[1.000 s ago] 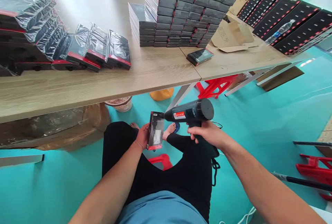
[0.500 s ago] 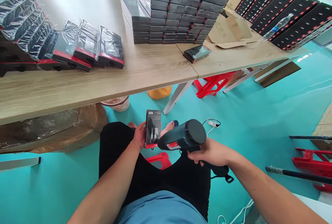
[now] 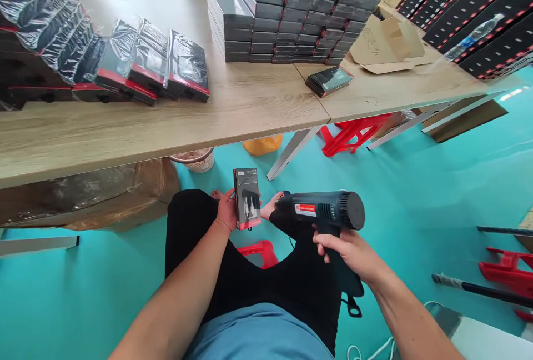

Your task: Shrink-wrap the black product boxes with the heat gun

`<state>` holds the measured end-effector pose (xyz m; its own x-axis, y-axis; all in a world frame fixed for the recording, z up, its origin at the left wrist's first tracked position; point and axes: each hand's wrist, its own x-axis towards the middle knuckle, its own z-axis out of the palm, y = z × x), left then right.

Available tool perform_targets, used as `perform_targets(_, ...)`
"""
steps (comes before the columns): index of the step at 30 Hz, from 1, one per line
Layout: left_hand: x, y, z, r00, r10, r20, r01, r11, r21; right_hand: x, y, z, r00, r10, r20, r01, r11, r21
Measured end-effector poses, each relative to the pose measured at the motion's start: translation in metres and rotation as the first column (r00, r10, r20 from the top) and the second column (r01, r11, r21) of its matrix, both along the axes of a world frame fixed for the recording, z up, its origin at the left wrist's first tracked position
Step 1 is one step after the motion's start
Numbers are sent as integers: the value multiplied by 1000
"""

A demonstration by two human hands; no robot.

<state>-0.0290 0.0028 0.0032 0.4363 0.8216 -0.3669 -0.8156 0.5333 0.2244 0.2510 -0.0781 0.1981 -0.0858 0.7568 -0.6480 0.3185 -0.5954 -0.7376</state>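
My left hand (image 3: pixel 227 210) is closed on the left side of a small black box (image 3: pixel 247 196) with a red lower edge and a printed picture. The box is held upright above my lap. In my right hand (image 3: pixel 343 249) is a dark heat gun (image 3: pixel 322 208), gripped by its handle. Its barrel lies level and its nozzle points left toward the box, with a gap between them. A hanging loop shows at the foot of the handle.
A wooden table (image 3: pixel 166 138) stands ahead, bearing film-wrapped boxes (image 3: pixel 187 65), a tall stack of dark boxes (image 3: pixel 287 21), a single box (image 3: pixel 328 80) and flattened cardboard (image 3: pixel 389 43). Beneath it are a bin (image 3: pixel 200 161) and a red stool (image 3: pixel 353 133). Black poles (image 3: pixel 487 288) lie at right.
The heat gun has moved right, away from the box, and swung to a more level angle. The box has turned slightly, still in my left hand. The view has shifted a little.
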Motion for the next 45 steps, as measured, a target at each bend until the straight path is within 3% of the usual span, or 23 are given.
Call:
perform_targets(2,0,1,0,999,36,-2,-36,999,7,-8,-12,-5,998,-47,-52,46,999,-29)
perform_targets(6,3,4,1,990,132,-47,-132,991,8,-30,-34,-17,966,-11,-257,-8,997,-73)
perform_targets(10,3,5,2,981,181,-71,-178,983,40,-35,-41,-29,982,-113,-153,117,993,16)
perform_targets(14,2,4,2,977,207,-59,-203,977,66,-34,-41,-31,972,-23,-235,19,1000,-21)
perform_targets(19,3,3,5,977,206,-46,-202,976,74,-37,-40,-27,982,-103,-159,107,994,19)
perform_targets(23,2,3,7,978,198,-57,-194,979,69,-38,-40,-24,959,20,-282,-28,999,-26)
perform_targets(25,2,3,8,976,211,-52,-207,976,62,-35,-38,-26,974,-31,-226,33,999,7)
perform_targets(27,0,2,9,978,205,-39,-203,978,44,-26,-34,-28,968,-185,-170,194,980,35)
perform_targets(30,-2,1,10,986,168,-19,-168,986,0,-10,-31,-25,904,-347,-251,341,938,-68)
perform_targets(34,-1,2,11,992,123,8,-122,992,-29,3,-34,-20,875,-338,-346,285,938,-196)
perform_targets(40,2,1,16,994,111,-13,-111,994,-16,-6,-29,-24,857,-373,-356,331,927,-176)
perform_targets(42,1,0,16,992,122,-34,-122,993,-5,-12,-27,-24,875,-327,-356,283,944,-171)
perform_targets(45,-1,0,14,986,153,-61,-153,988,4,-20,-28,-22,918,-164,-360,124,983,-133)
